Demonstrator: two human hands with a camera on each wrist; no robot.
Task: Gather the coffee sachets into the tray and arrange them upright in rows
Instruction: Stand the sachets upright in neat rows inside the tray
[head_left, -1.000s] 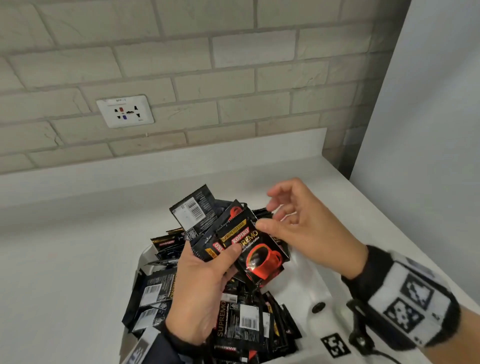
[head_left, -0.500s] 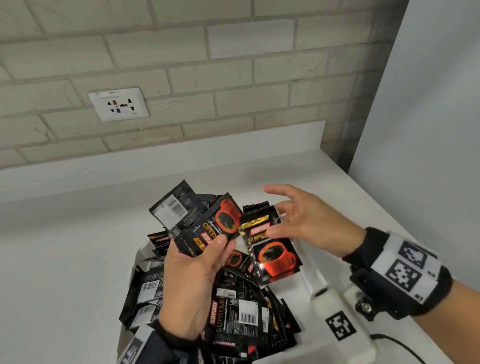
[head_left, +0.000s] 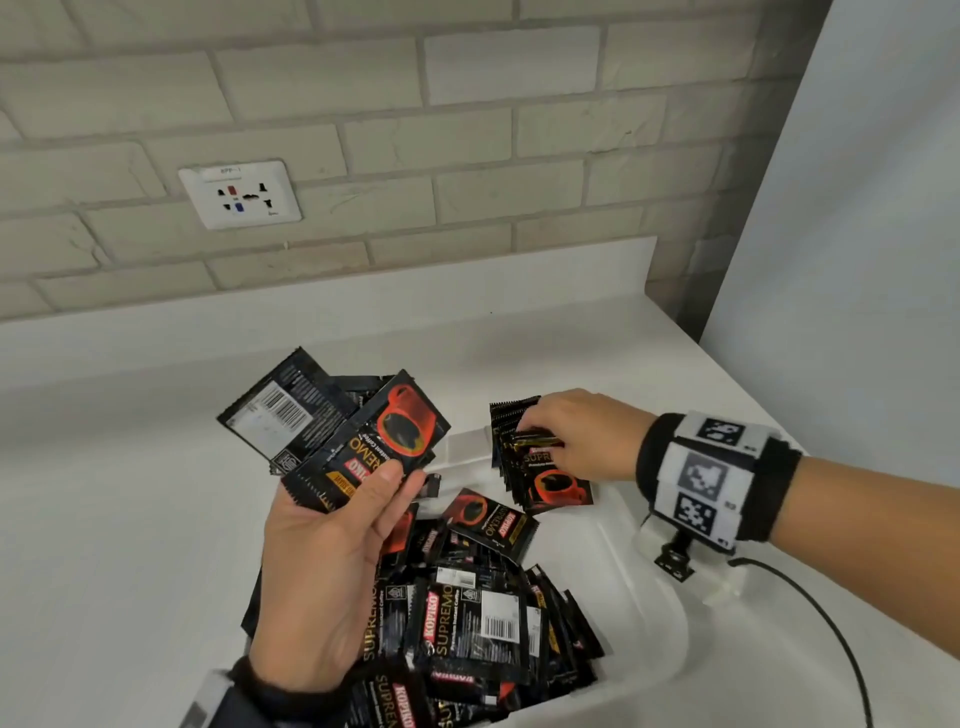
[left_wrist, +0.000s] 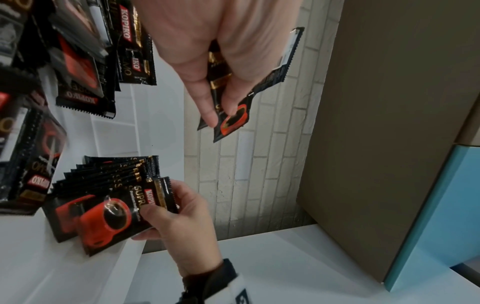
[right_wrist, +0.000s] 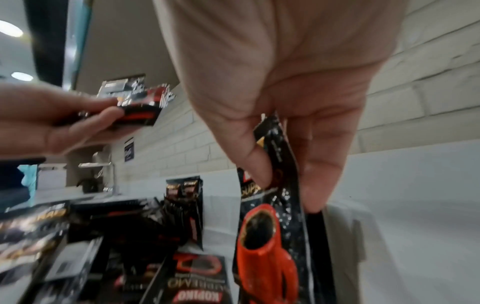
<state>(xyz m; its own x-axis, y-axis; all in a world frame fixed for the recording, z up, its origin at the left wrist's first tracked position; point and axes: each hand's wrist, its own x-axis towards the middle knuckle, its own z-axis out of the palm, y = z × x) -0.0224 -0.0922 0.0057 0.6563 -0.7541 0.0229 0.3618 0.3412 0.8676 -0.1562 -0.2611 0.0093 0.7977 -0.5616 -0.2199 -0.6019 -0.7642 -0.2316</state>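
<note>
A white tray (head_left: 641, 613) on the counter holds a loose pile of black coffee sachets (head_left: 467, 623). At its far right stands a leaning row of sachets (head_left: 511, 423). My right hand (head_left: 550, 447) pinches one sachet (head_left: 558, 486) by its top edge at the front of that row; the right wrist view shows the thumb and fingers on this sachet (right_wrist: 270, 236). My left hand (head_left: 374, 488) hovers above the pile and grips a fan of several sachets (head_left: 332, 421), also seen as held sachets (left_wrist: 233, 121) in the left wrist view.
The tray sits on a white counter (head_left: 130, 493) against a brick wall with a socket (head_left: 240, 195). A grey panel (head_left: 857, 260) closes off the right side. A black cable (head_left: 831, 629) runs by the tray's right rim.
My right hand took one sachet from the left hand's bundle and carried it right and down to the row in the tray. The left hand kept its bundle raised.
</note>
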